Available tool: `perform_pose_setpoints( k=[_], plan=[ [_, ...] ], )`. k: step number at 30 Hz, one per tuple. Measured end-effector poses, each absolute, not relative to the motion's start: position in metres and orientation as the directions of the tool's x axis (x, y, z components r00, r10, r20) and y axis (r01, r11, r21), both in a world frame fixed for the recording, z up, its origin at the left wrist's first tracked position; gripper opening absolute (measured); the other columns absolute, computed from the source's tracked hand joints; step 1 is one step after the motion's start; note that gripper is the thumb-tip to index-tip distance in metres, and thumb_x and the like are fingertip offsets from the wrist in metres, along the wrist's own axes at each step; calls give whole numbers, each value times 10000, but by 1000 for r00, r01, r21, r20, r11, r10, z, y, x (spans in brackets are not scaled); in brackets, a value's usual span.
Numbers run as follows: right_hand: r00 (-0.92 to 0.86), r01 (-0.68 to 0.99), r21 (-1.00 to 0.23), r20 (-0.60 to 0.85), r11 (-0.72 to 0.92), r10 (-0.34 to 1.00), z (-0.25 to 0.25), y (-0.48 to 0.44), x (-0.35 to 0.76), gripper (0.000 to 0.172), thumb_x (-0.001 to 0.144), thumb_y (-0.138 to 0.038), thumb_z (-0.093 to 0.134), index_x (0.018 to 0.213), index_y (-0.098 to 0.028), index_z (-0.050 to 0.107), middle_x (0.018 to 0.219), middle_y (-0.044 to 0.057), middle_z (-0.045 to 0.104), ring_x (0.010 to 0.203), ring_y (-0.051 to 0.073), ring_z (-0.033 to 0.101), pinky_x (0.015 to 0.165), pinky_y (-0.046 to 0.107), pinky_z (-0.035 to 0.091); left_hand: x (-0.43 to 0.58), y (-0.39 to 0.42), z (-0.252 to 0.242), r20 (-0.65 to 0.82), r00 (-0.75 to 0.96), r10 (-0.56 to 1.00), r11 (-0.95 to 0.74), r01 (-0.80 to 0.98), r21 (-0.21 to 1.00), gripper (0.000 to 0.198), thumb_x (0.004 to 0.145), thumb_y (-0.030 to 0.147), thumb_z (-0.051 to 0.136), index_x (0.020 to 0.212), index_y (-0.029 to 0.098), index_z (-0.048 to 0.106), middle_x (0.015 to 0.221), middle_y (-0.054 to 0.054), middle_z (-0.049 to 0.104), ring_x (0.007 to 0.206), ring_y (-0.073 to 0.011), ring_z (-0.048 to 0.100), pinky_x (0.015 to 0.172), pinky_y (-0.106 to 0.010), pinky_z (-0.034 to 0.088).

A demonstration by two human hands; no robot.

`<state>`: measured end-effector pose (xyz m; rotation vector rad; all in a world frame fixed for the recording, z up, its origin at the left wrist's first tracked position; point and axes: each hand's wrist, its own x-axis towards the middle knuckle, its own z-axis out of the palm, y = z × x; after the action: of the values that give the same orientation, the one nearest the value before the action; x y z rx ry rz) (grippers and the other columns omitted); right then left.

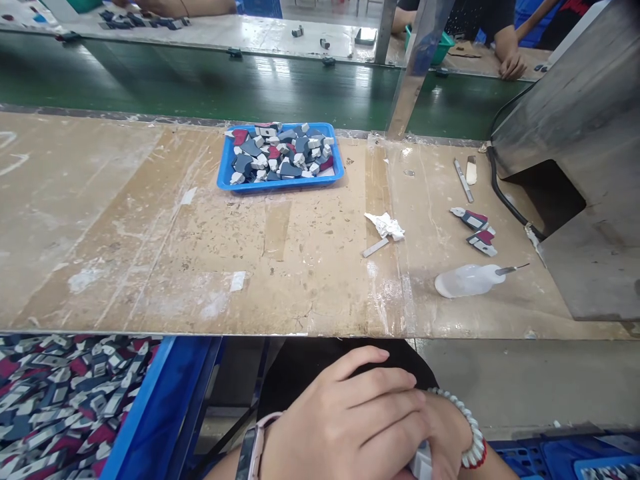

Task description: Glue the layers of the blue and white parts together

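Note:
Both my hands rest in my lap below the table's front edge. My left hand (350, 420), with a pink-strapped watch on its wrist, lies over my right hand (447, 430), fingers together. My right hand wears a white bead bracelet and is mostly hidden. A small pale thing (423, 461) peeks out under the hands; I cannot tell what it is or whether it is held. Nearest on the table are a clear squeeze bottle (465, 280) lying on its side and two grey-and-red parts (477, 230).
A blue tray (280, 185) holds several grey, red and white parts at the table's far middle. A crumpled tissue (385, 225), a metal strip (375, 248) and thin tools (463, 180) lie right of centre. A metal machine housing (590, 167) fills the right. A blue crate (150, 407) of parts sits lower left. A green conveyor (200, 83) runs behind, with another person's hand (513, 65) beyond it.

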<state>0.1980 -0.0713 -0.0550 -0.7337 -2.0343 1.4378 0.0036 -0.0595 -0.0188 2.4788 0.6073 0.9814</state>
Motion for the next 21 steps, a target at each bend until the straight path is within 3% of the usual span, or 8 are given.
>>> perform_pose_setpoints(
  k=[6, 13, 15, 21],
  plan=[
    [-689, 177, -950, 66, 256, 722, -54, -83, 212, 251, 1038, -408, 534, 1117, -206, 660, 1123, 82, 666, 886, 155, 655, 788, 307, 583, 7, -60, -15, 563, 634, 531, -834, 270, 482, 287, 1061, 180, 431, 1044, 125, 712, 1107, -12, 773, 1186, -156, 643, 1251, -336, 271],
    [-679, 193, -949, 52, 247, 732, -62, -89, 224, 325, 1011, -537, 528, 1095, -267, 687, 904, 37, 689, 593, 104, 587, 456, 204, 481, 13, -58, -27, 691, 547, 472, -879, 230, 419, 366, 1065, 172, 379, 983, 149, 735, 1046, -9, 780, 1163, -157, 650, 1265, -368, 248],
    [-687, 178, -950, 66, 256, 723, -71, -83, 218, 325, 1020, -523, 520, 1083, -249, 683, 889, 33, 686, 588, 98, 582, 476, 200, 491, 14, -57, -31, 705, 548, 450, -889, 199, 412, 371, 1063, 159, 370, 1007, 139, 737, 1047, -16, 779, 1160, -160, 649, 1267, -373, 244],
    [-740, 108, -948, 124, 299, 661, -100, -68, 192, 300, 1034, -436, 539, 1031, -165, 670, 978, 54, 688, 783, 137, 656, 728, 290, 583, 14, -58, -32, 688, 570, 450, -881, 158, 445, 359, 1067, 147, 374, 1030, 113, 730, 1032, -22, 782, 1120, -133, 658, 1268, -327, 241]
  ],
)
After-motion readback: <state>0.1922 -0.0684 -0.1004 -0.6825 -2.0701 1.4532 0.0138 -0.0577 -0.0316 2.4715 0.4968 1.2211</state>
